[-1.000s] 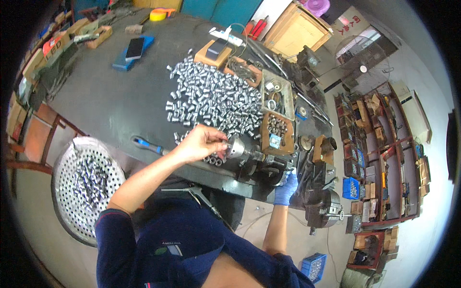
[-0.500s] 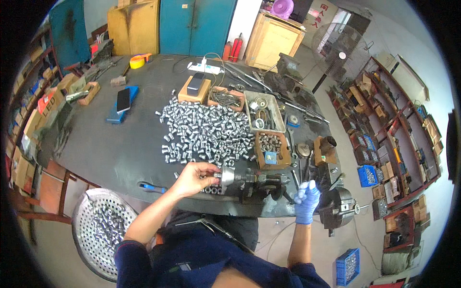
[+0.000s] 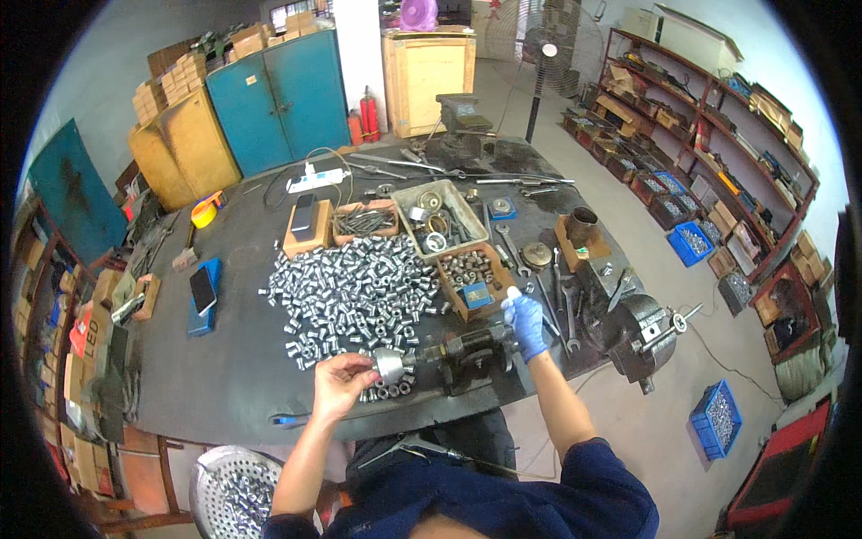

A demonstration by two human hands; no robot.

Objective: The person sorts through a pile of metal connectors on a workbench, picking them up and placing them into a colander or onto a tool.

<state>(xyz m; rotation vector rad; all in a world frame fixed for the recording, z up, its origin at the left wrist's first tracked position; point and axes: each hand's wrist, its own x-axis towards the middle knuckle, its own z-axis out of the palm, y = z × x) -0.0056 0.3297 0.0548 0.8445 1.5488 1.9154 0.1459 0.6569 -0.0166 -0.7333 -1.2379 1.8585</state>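
Observation:
My bare left hand point(image 3: 339, 386) is at the near edge of the workbench. Its thumb and fingers pinch together at the open end of a silver round metal head point(image 3: 390, 366); whatever they hold is mostly hidden. That head sits on the left end of a dark bench-mounted spindle device point(image 3: 476, 356). At the device's right end is my right hand point(image 3: 528, 325), in a blue glove with pale fingertips. Its fingers are curled closed, and what lies inside them is hidden. Just beyond the device lies a big heap of short silver metal sleeves point(image 3: 350, 292), with several more beneath the metal head.
A cardboard box of metal parts point(image 3: 471, 280) and a grey tray point(image 3: 449, 193) stand behind the device. Wrenches point(image 3: 572, 314) lie to the right, beside a bench vise point(image 3: 633, 337). A perforated metal basin point(image 3: 211, 481) with sleeves is below left. A phone point(image 3: 204, 292) lies left.
The head view has swung, shifting the whole scene. My right hand has moved away from me and closer over the device's right end. My left hand stays at the metal head.

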